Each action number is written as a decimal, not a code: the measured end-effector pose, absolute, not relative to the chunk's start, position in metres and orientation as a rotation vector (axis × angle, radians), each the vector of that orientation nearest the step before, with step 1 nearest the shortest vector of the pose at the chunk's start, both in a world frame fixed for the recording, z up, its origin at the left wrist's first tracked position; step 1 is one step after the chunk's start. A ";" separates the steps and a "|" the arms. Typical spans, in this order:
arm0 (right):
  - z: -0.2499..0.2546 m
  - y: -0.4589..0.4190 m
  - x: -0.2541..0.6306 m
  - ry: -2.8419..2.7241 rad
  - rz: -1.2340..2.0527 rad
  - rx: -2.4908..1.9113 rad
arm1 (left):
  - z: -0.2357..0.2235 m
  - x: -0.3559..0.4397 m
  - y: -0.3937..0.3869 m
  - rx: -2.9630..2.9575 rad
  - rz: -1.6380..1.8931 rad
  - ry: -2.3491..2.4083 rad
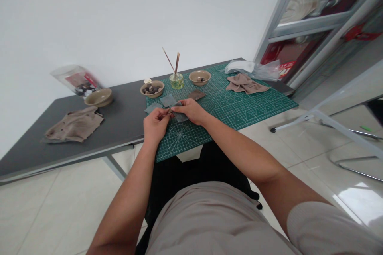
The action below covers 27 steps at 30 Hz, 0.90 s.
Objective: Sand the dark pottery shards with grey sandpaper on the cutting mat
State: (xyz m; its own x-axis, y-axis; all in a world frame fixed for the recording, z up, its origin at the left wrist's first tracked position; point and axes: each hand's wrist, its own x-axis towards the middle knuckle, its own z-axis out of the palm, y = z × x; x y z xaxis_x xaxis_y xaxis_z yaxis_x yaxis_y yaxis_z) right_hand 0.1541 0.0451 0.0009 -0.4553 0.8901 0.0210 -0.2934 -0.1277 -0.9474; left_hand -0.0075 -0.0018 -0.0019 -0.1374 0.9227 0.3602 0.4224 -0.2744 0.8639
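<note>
Over the green cutting mat (227, 107), both my hands meet. My left hand (155, 125) pinches a small brownish piece between thumb and fingers; its kind is too small to make out. A dark grey square sheet, like sandpaper (181, 117), is gripped in my right hand (193, 110), its edge against the small piece. Two lighter grey squares (168, 100) and a brown square (196, 95) lie just beyond my hands. Behind them stands a tan bowl (152, 95) of small dark and brown lumps.
Further back are a glass jar (176, 82) with thin sticks and a second bowl (199, 83) holding a few small pieces. A brown cloth (245, 84) and plastic bag (266, 70) lie right. Leftward are another cloth (74, 123), a bowl (100, 99) and a clear container (74, 77).
</note>
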 end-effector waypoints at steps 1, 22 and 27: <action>0.001 0.045 0.154 -1.265 1.709 -0.757 | -0.002 -0.008 -0.002 1.683 1.401 1.492; -0.012 0.048 0.151 -1.366 1.434 -0.752 | -0.008 -0.010 0.008 1.654 1.518 1.378; -0.011 0.048 0.153 -1.410 1.456 -0.755 | -0.010 -0.011 0.009 1.603 1.519 1.311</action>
State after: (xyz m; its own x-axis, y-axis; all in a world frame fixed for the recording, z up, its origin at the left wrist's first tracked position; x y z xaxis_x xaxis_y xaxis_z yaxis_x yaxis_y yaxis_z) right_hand 0.1530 0.0476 -0.0114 -0.3687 0.9130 0.1743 -0.2035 0.1037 -0.9736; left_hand -0.0108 0.0091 -0.0096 -0.1232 0.9072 0.4024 0.2654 -0.3605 0.8942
